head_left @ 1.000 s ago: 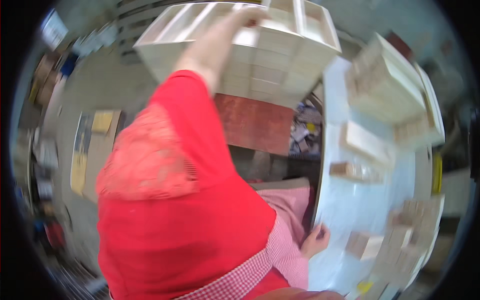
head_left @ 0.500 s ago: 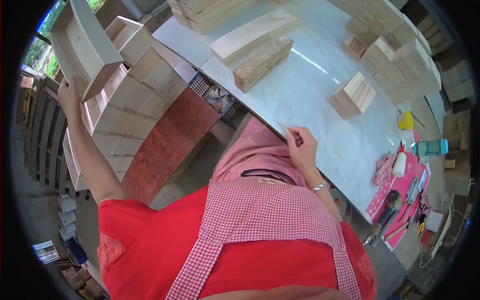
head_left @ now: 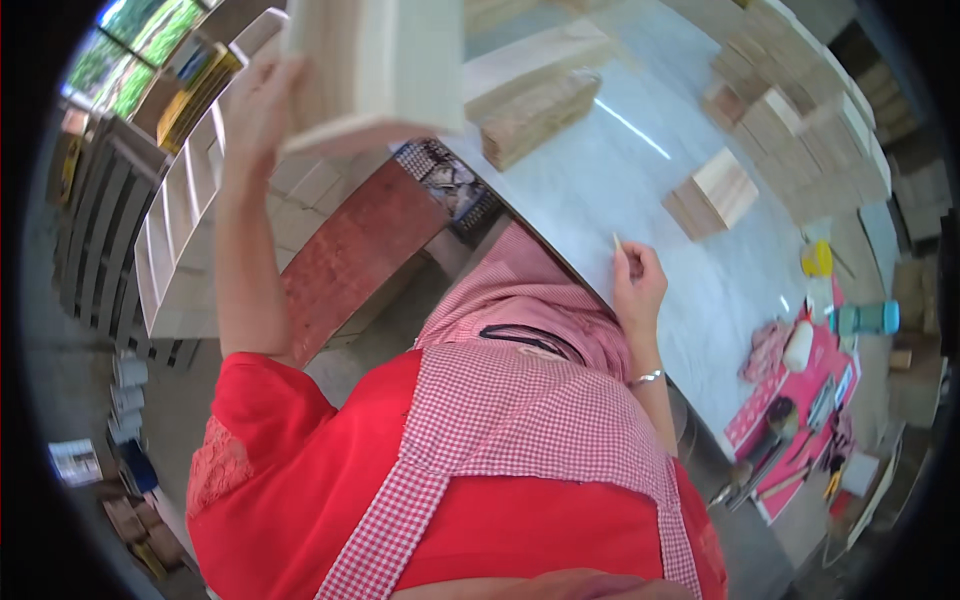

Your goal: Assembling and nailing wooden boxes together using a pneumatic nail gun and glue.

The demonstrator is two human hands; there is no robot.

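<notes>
Wooden box [head_left: 385, 75] is up in the air, held by the left hand [head_left: 262, 115], over the gap between the box stack and the table's left end. Tilted, partly cut off by the frame top. Left fingers press against its left side; too blurred to tell how far they're spread.

Right hand [head_left: 640, 285] is at the table's near edge, thumb and index finger pinching a thin pale sliver [head_left: 617, 242], tip up; other fingers curled in.

Table [head_left: 610, 185] has a pale, glossy top. Toward its left end: a long wooden block [head_left: 555, 55], with a brown bundle [head_left: 540, 118] right beside it on the near side. Mid-table, well apart from those: a single wooden block [head_left: 712, 195]. Along the far edge: a pile of blocks [head_left: 815, 150].

Right end: yellow container [head_left: 817, 258], teal bottle [head_left: 866, 318]. Pink mat [head_left: 800, 380] at the near right corner, with a pink cloth [head_left: 768, 350], a white bottle [head_left: 798, 345] and tools on it or beside it.

Left of the table: red-brown bench [head_left: 360, 255], stack of open boxes [head_left: 185, 295] next to it, crate of scraps [head_left: 450, 185] near the table's near edge.
</notes>
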